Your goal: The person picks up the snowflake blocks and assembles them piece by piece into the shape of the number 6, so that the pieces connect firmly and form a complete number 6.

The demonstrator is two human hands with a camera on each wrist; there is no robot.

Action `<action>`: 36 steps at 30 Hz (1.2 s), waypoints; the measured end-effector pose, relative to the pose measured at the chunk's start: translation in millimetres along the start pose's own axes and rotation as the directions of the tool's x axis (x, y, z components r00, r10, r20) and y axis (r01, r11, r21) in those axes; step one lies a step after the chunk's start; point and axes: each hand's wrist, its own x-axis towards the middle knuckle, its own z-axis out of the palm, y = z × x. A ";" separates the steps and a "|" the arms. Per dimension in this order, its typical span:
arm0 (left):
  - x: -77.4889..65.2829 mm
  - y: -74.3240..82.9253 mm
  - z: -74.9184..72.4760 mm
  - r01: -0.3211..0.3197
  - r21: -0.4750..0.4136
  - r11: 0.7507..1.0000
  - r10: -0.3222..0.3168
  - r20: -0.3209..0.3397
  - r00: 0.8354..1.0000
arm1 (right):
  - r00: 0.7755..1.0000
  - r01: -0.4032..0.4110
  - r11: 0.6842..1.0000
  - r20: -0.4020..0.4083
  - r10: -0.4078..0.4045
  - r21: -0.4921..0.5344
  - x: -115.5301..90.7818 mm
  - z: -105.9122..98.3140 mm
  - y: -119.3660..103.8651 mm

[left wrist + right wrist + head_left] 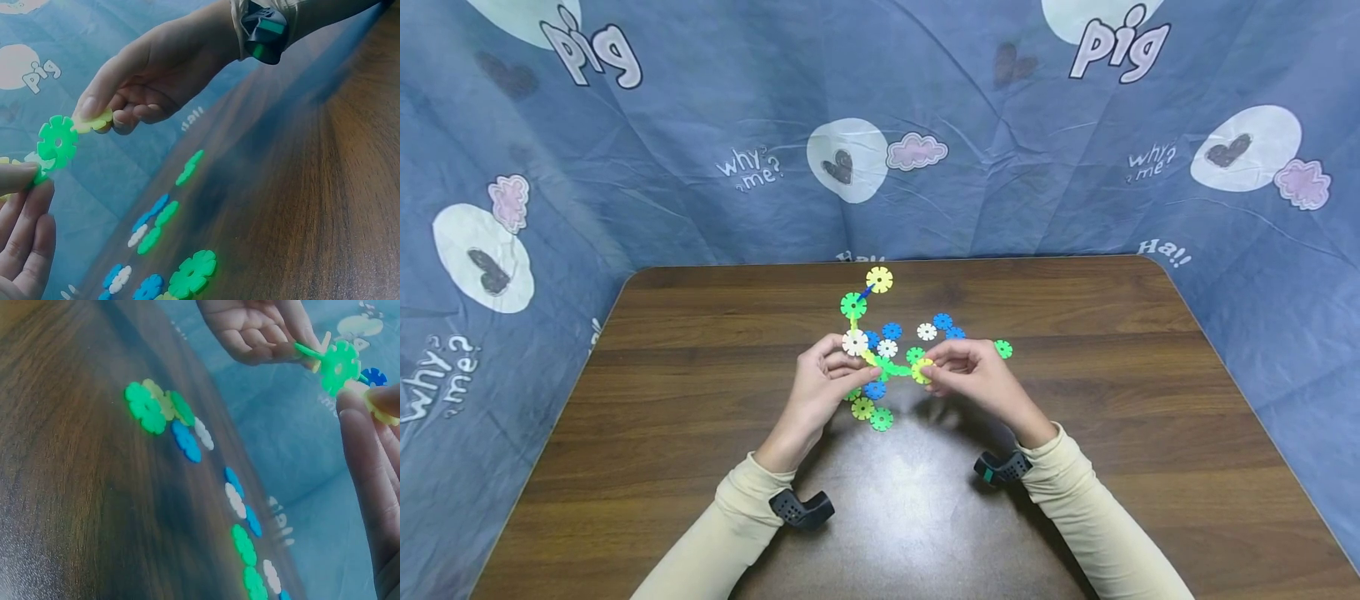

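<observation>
Slotted plastic discs form a bent chain in the air between both hands. My left hand [826,377] pinches the chain near a green disc [883,367]. My right hand [981,375] pinches a yellow disc [922,371] between thumb and fingers. That yellow disc meets the edge of another green disc [57,142]; how deep their slots sit cannot be told. Beyond the left fingers the chain runs on through a white disc [854,342], a green disc [853,306] and a dark blue disc to a yellow disc [880,280] at its far end.
Loose discs lie on the wooden table [700,400]. Near the left hand are a blue disc [875,390], a yellow disc [862,407] and a green disc [882,419]. Behind the hands lie several blue, white and green ones. A blue printed cloth [715,108] hangs around the table.
</observation>
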 end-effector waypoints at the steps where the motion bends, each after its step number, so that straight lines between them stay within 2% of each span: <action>1: -0.2 0.0 0.1 -0.003 0.001 1.000 0.003 -0.002 1.000 | 1.000 0.006 1.000 -0.002 -0.006 0.004 -0.2 0.2 -0.5; 11: -1.5 0.0 1.4 -0.010 -0.014 1.000 0.010 0.004 1.000 | 0.999 0.041 0.998 -0.029 -0.042 -0.050 -0.3 3.8 0.1; 20: -2.5 1.5 1.0 -0.004 -0.021 1.000 0.004 0.007 1.000 | 0.999 0.015 1.000 -0.033 -0.015 0.016 -2.8 2.6 -1.0; 27: -2.8 -1.6 1.4 0.004 -0.004 1.000 -0.004 0.017 1.000 | 0.999 0.012 1.000 -0.037 -0.012 -0.003 -3.8 3.8 -3.1; 36: -3.2 -3.9 1.9 -0.015 -0.029 0.999 0.015 0.019 1.000 | 0.994 0.012 0.999 -0.112 -0.017 -0.050 -4.6 14.8 -4.2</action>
